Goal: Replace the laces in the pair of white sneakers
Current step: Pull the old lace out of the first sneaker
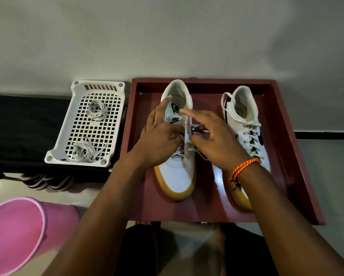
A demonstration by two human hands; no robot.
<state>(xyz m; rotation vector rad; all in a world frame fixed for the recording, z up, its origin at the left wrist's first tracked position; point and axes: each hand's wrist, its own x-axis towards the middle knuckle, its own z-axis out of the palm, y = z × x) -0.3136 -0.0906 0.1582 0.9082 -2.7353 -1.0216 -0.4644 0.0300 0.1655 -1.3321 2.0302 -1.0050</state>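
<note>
Your left hand [159, 136] works at the lace [187, 134] over the middle eyelets of the left sneaker [177, 172], forefinger stretched toward the collar and the other fingers curled onto the lace, while your right hand [213, 136] meets it from the other side, fingers bent down at the same lace (whether they actually pinch it, you cannot tell from here). Judging by the lace half out of its eyelets, you are unlacing this first shoe; the next move calls for drawing the lace free row by row without snagging. Counting from the left: one pink bucket [17, 232], one white basket [75, 136] holding two lace bundles [96, 110], then one red tray [298, 166] carrying two sneakers, the right sneaker [246, 124] fully laced.
</note>
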